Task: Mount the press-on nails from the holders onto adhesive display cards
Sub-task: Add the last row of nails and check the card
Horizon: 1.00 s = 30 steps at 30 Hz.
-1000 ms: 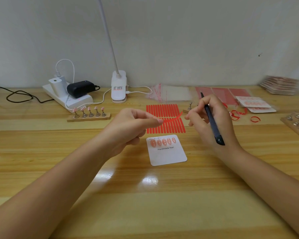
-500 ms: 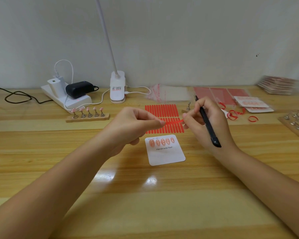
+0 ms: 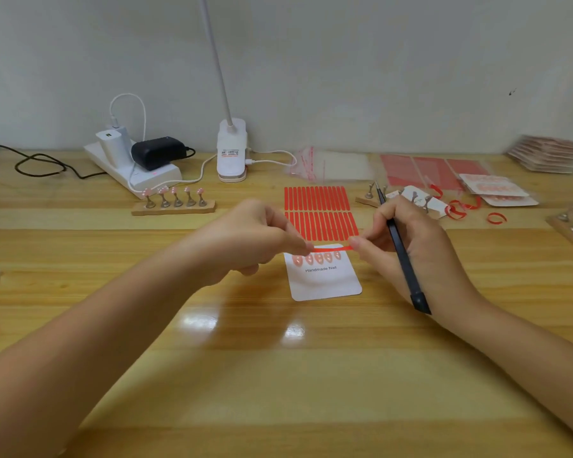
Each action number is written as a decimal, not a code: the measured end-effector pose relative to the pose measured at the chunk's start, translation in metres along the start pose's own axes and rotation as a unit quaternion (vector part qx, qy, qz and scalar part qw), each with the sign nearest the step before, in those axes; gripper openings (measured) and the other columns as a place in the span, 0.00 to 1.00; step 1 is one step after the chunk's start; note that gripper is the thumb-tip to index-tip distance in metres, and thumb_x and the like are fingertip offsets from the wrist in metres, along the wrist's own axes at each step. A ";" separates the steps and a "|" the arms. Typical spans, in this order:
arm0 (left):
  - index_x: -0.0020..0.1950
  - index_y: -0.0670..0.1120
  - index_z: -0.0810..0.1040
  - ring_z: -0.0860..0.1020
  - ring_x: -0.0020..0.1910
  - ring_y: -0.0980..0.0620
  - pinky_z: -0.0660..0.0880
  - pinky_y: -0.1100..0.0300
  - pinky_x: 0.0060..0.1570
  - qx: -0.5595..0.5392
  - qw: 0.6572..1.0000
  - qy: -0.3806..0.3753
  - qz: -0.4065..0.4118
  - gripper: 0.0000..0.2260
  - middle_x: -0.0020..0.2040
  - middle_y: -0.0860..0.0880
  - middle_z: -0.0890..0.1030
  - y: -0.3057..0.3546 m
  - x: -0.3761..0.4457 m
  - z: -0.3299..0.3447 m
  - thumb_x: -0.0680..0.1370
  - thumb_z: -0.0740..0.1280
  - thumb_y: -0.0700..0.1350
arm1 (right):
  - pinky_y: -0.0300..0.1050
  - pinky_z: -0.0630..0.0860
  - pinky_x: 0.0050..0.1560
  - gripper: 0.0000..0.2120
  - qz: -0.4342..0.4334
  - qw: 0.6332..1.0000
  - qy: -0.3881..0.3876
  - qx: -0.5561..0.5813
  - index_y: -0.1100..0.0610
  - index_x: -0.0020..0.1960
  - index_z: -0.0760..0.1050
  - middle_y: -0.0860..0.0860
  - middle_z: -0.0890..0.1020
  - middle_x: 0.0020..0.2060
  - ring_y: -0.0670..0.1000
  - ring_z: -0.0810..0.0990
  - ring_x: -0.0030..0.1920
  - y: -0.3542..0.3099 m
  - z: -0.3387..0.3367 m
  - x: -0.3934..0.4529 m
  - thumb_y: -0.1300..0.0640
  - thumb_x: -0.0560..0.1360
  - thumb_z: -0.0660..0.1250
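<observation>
Both hands lowered the red strip [image 3: 333, 248] over the card [image 3: 325, 282].

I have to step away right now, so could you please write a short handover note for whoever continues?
Left hand and right hand pinch a red adhesive strip stretched over the display card's top edge. The right hand also holds a black tool.
Done: five nails are on the card.
Left: stick the strip down, then mount the five nails on the wooden holder.
</observation>
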<state>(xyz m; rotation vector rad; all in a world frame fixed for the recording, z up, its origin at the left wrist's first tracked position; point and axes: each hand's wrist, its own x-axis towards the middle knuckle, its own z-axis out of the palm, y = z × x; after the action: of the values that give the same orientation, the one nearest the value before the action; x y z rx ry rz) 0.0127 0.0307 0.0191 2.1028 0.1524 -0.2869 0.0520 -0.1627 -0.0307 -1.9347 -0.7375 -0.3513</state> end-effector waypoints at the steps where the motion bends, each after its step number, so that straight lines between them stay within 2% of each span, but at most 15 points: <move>1: 0.33 0.45 0.81 0.59 0.20 0.55 0.58 0.67 0.19 0.007 1.000 -0.003 -0.008 0.08 0.22 0.52 0.64 -0.002 0.000 0.001 0.73 0.72 0.44 | 0.32 0.75 0.40 0.13 0.002 1.000 -0.005 -0.003 0.55 0.39 0.67 0.56 0.77 0.34 0.48 0.77 0.34 0.001 0.002 -0.002 0.66 0.70 0.71; 4: 0.39 0.41 0.82 0.62 0.20 0.56 0.58 0.68 0.20 0.030 0.999 -0.001 -0.028 0.07 0.22 0.53 0.68 -0.008 0.000 0.003 0.72 0.72 0.45 | 0.32 0.74 0.38 0.14 0.001 1.000 -0.019 -0.004 0.55 0.39 0.68 0.54 0.77 0.33 0.47 0.76 0.34 0.003 0.006 -0.006 0.67 0.69 0.71; 8: 0.36 0.46 0.82 0.64 0.17 0.59 0.59 0.69 0.19 0.049 0.998 0.006 -0.044 0.06 0.18 0.58 0.70 -0.013 0.000 0.005 0.72 0.72 0.46 | 0.31 0.73 0.36 0.13 0.003 0.999 -0.037 -0.005 0.54 0.38 0.68 0.52 0.77 0.31 0.43 0.76 0.32 0.001 0.008 -0.008 0.66 0.69 0.71; 14: 0.36 0.47 0.82 0.66 0.25 0.54 0.60 0.68 0.20 0.064 0.997 0.005 -0.052 0.06 0.21 0.57 0.73 -0.017 -0.002 0.008 0.72 0.72 0.46 | 0.30 0.73 0.35 0.12 -0.015 0.998 -0.045 -0.039 0.55 0.38 0.70 0.47 0.76 0.31 0.40 0.76 0.33 -0.001 0.007 -0.009 0.65 0.68 0.72; 15: 0.36 0.47 0.81 0.67 0.27 0.53 0.60 0.67 0.21 0.067 0.996 0.003 -0.051 0.06 0.22 0.56 0.74 -0.016 -0.002 0.009 0.72 0.72 0.46 | 0.30 0.73 0.35 0.12 -0.020 0.998 -0.048 -0.044 0.55 0.38 0.70 0.47 0.75 0.31 0.40 0.76 0.33 -0.001 0.007 -0.009 0.65 0.68 0.72; 18: 0.36 0.47 0.81 0.71 0.34 0.51 0.65 0.62 0.30 0.083 0.995 -0.002 -0.050 0.06 0.36 0.49 0.81 -0.015 -0.002 0.010 0.72 0.71 0.46 | 0.30 0.73 0.35 0.13 -0.022 0.997 -0.054 -0.053 0.53 0.38 0.69 0.47 0.75 0.31 0.40 0.76 0.33 -0.001 0.007 -0.010 0.65 0.68 0.72; 23: 0.34 0.47 0.80 0.73 0.35 0.51 0.67 0.61 0.32 0.113 0.993 0.002 -0.045 0.07 0.34 0.51 0.79 -0.013 -0.001 0.012 0.72 0.72 0.47 | 0.29 0.72 0.35 0.14 -0.020 0.997 -0.052 -0.061 0.52 0.37 0.69 0.45 0.75 0.29 0.40 0.76 0.32 -0.001 0.007 -0.009 0.65 0.68 0.73; 26: 0.33 0.47 0.79 0.74 0.39 0.50 0.68 0.59 0.35 0.115 0.992 -0.003 -0.049 0.08 0.43 0.46 0.82 -0.013 0.001 0.012 0.71 0.72 0.47 | 0.28 0.71 0.35 0.15 -0.020 0.997 -0.050 -0.062 0.52 0.37 0.68 0.44 0.74 0.28 0.40 0.76 0.31 -0.001 0.007 -0.010 0.66 0.67 0.73; 30: 0.34 0.47 0.79 0.70 0.32 0.51 0.64 0.66 0.24 0.121 0.991 -0.014 -0.060 0.08 0.36 0.48 0.76 -0.012 0.003 0.010 0.71 0.73 0.47 | 0.28 0.71 0.35 0.15 -0.016 0.997 -0.054 -0.058 0.51 0.37 0.68 0.44 0.74 0.28 0.41 0.76 0.32 -0.001 0.006 -0.010 0.66 0.67 0.73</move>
<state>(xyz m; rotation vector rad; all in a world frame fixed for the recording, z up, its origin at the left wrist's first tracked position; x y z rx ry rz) 0.0113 0.0282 0.0035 2.3318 0.2372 -0.4255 0.0433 -0.1605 -0.0387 -2.0655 -0.8356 -0.3178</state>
